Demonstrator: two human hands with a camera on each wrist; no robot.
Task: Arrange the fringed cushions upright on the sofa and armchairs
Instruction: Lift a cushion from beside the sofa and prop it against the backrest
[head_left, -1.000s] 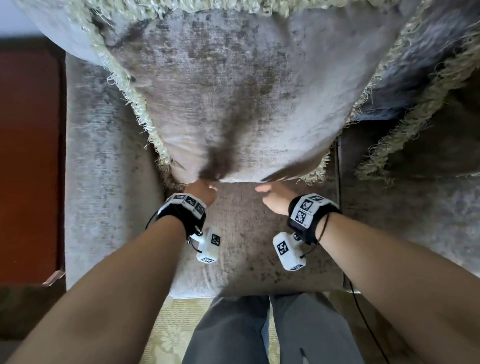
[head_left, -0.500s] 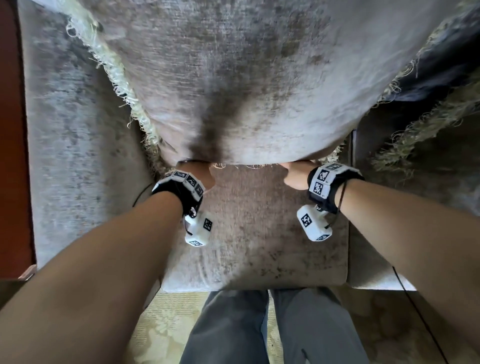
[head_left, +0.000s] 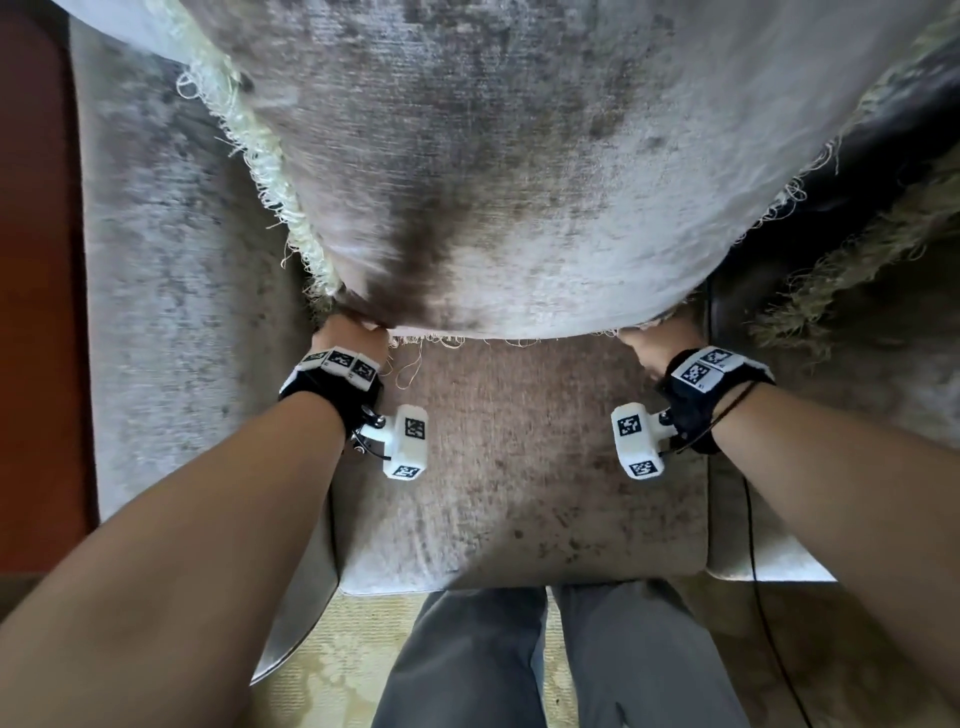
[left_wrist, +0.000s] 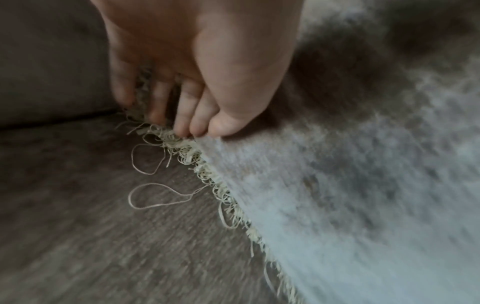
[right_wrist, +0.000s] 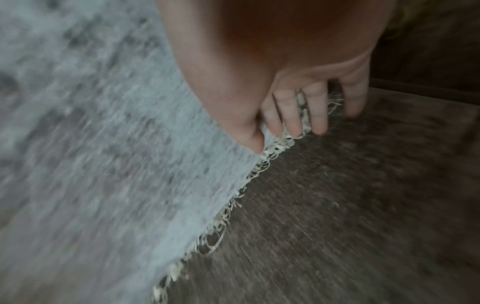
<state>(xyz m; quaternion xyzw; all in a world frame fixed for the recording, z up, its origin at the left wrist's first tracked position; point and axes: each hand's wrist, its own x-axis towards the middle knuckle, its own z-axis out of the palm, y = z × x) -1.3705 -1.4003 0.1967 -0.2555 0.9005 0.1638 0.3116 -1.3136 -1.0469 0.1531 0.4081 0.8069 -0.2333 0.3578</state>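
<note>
Head view: big grey fringed cushion (head_left: 493, 171) stands leaning at 12 o'clock, bottom edge on the seat (head_left: 519, 467).
Left hand (head_left: 353, 338): pinches the bottom corner at 10 o'clock, thumb on top, fingers (left_wrist: 182, 115) under the fringe.
Right hand (head_left: 654, 338): pinches the other bottom corner at 2 o'clock.
Long edge: runs side to side between both hands, equally near each.
Next cushion (head_left: 883, 234): lies at 3 o'clock.

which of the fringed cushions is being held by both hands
The large pale grey velvet cushion with cream fringe in the middle: left hand and right hand pinch its bottom corners. The darker fringed cushion at the right lies untouched.
</note>
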